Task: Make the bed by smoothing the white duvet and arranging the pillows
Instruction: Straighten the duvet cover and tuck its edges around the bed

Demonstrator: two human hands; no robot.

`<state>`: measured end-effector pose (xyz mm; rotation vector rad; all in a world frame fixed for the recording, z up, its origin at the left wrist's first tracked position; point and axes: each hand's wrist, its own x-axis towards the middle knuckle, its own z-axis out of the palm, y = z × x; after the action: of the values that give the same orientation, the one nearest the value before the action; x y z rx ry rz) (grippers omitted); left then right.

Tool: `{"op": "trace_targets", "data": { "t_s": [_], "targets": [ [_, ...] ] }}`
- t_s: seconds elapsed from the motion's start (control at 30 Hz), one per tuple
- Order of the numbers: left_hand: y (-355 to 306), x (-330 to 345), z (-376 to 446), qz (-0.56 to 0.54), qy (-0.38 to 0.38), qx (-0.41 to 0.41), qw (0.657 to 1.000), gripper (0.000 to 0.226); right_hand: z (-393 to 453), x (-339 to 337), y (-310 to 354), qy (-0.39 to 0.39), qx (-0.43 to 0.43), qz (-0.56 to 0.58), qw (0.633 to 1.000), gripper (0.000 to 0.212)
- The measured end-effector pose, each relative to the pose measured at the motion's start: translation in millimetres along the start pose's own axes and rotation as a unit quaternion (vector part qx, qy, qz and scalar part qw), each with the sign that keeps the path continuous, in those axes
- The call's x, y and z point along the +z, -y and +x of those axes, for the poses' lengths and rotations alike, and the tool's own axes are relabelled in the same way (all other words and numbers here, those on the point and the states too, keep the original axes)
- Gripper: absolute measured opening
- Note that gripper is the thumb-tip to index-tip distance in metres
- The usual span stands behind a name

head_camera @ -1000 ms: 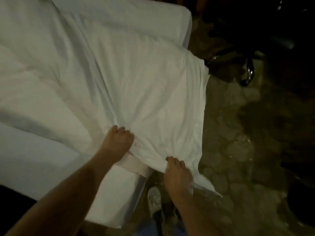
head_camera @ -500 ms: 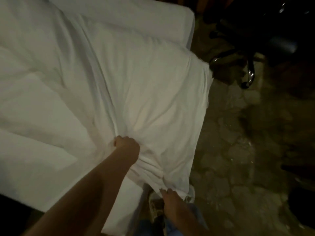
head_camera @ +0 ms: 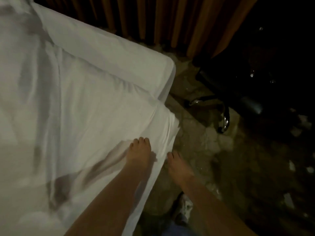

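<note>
Head view looks down on the white duvet, which lies spread over the bed and fills the left half of the scene, its right edge hanging just past the mattress side. The left hand rests on the duvet near that edge, knuckles up and fingers curled down into the cloth; whether they pinch a fold or only press it cannot be told. The right hand is at the hanging edge, just beside the left, fingers bent toward the cloth's underside, and its hold is hidden too. Dark creases run from the left hand toward the near left, and a long fold runs up the far left. No pillows can be made out.

The duvet looks soft, light and limp, so it will likely bunch where pushed and only flatten when pulled taut. The best hold is probably along the hanging right edge or its far corner, with both hands apart, drawing outward. A shoe stands on the stone floor below; a dark chair sits to the right, before a brown curtain.
</note>
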<state>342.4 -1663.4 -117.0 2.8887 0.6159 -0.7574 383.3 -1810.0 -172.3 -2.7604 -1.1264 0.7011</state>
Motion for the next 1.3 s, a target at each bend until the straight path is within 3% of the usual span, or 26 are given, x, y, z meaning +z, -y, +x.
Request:
{"op": "trace_targets", "data": {
  "t_s": [0.07,0.23,0.33,0.47,0.57,0.63,0.77,0.9,0.93,1.0,1.1,1.17,1.2,1.23,1.3],
  "targets": [
    [-29,-3,28,-0.039,0.001,-0.039,0.998,0.038,29,-16,-41,-0.012,-0.023,-0.014,1.000,0.042],
    [-77,-3,83,-0.146,-0.001,-0.106,0.984,0.043,98,-51,-103,-0.014,-0.127,-0.060,0.990,0.015],
    [-84,-3,115,-0.222,-0.013,-0.153,0.963,0.051,143,-60,-115,0.035,-0.183,-0.106,0.977,0.034],
    [-81,4,160,-0.263,-0.050,-0.184,0.946,0.049,209,-57,-126,0.035,-0.223,-0.146,0.963,0.050],
    [-84,20,191,-0.291,-0.047,-0.202,0.934,0.055,247,-42,-138,0.104,-0.275,-0.160,0.942,0.067],
    [-95,28,202,-0.296,-0.021,-0.197,0.934,0.062,261,-32,-140,0.123,-0.317,-0.169,0.925,0.068],
    [-119,41,217,-0.276,0.031,-0.257,0.926,0.064,288,-11,-149,0.028,-0.427,-0.138,0.893,0.061],
    [-143,45,230,-0.284,-0.037,-0.318,0.904,0.025,297,-18,-169,-0.050,-0.535,-0.027,0.843,0.022],
    [-148,42,232,-0.300,-0.052,-0.325,0.895,0.021,298,-24,-174,-0.042,-0.552,-0.009,0.833,0.027],
    [-157,20,232,-0.315,-0.011,-0.357,0.879,0.021,297,-37,-184,-0.007,-0.584,0.017,0.811,0.029],
    [-168,3,228,-0.242,0.021,-0.370,0.897,0.028,293,-43,-194,0.027,-0.575,0.036,0.817,0.019],
    [-174,-3,217,-0.221,0.061,-0.363,0.903,0.028,285,-40,-193,0.058,-0.551,0.033,0.832,0.047],
    [-176,-7,210,-0.202,0.044,-0.370,0.906,0.027,278,-38,-192,0.072,-0.544,0.030,0.836,0.058],
    [-177,-13,201,-0.178,0.005,-0.378,0.909,0.026,271,-38,-192,0.073,-0.544,0.030,0.836,0.062],
    [-178,-26,183,-0.178,0.005,-0.369,0.912,0.022,260,-53,-185,0.046,-0.566,0.059,0.821,0.056]
  ]
}}
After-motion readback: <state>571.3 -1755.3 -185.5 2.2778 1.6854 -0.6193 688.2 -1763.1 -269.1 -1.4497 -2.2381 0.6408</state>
